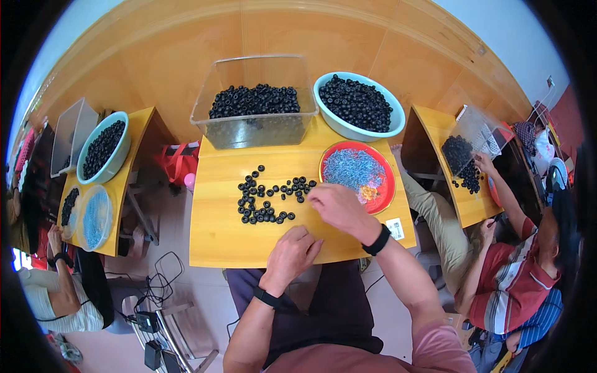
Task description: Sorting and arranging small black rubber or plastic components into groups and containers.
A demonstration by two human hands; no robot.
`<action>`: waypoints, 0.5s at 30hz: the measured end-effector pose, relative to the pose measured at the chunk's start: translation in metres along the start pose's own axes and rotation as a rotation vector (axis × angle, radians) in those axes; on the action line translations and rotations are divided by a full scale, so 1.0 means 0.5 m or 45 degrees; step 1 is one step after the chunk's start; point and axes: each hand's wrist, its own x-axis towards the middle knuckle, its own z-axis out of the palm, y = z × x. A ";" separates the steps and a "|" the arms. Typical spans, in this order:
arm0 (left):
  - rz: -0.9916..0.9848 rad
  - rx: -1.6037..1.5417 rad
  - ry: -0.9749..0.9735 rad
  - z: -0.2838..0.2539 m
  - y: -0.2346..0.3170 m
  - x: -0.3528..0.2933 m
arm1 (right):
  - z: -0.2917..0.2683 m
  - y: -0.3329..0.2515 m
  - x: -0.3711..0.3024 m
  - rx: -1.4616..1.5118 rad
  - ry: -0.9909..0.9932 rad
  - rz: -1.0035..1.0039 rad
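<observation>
hands at work beside loose black rings on a yellow wooden surface

the person's right hand (342, 208) is over the yellow wooden surface (227, 242), just beside the right end of a scatter of small, glossy black ring-shaped pieces (267, 204). its fingers are bent and drawn together; whether they pinch anything cannot be told, the fingertips being partly hidden. the left hand (291, 255) is nearer the front edge, below the scatter, its fingers curled inward and its thumb toward the right hand; any grip there likewise cannot be told. the two hands are close but apart.

the rings lie at mid-surface in an irregular cluster, some touching, some single. behind them, a clear rectangular plastic bin (214, 135) holds many more black rings. to its right, a pale blue round basin (348, 129) is heaped with the same kind. in front of the basin, a red round tray with a flower print (387, 198) carries a pile of slim, blue-silver pieces (351, 168). a white printed label (394, 228) is near the right front corner.
</observation>
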 end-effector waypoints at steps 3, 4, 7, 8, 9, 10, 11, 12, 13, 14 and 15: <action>-0.017 -0.064 0.016 0.007 -0.003 0.003 | 0.026 -0.016 0.020 -0.180 0.011 -0.089; 0.011 -0.084 -0.005 0.009 -0.003 0.003 | 0.038 -0.019 0.024 -0.258 0.027 -0.153; 0.002 -0.042 -0.047 0.004 -0.005 0.005 | 0.078 -0.020 0.027 -0.370 0.044 -0.193; -0.100 -0.088 0.005 0.004 0.006 0.010 | 0.084 -0.013 0.022 -0.385 0.035 -0.203; -0.211 -0.121 0.064 0.001 0.009 0.011 | 0.082 -0.014 0.018 -0.393 0.042 -0.185; -0.224 -0.089 0.106 0.005 -0.001 0.007 | 0.079 -0.015 0.014 -0.346 0.055 -0.176; -0.214 -0.097 0.093 0.005 0.000 0.007 | 0.075 -0.014 0.009 -0.298 0.069 -0.168; -0.380 -0.156 0.135 0.002 0.007 0.012 | 0.072 -0.009 0.005 -0.239 0.049 -0.131; -0.547 -0.212 0.176 0.001 0.009 0.015 | 0.069 -0.007 -0.003 -0.244 0.055 -0.117; -0.511 -0.175 0.170 0.004 -0.008 0.010 | 0.067 -0.005 -0.013 -0.201 0.093 -0.134; -0.508 -0.174 0.161 0.004 -0.013 0.009 | 0.062 -0.012 -0.019 -0.153 0.129 -0.154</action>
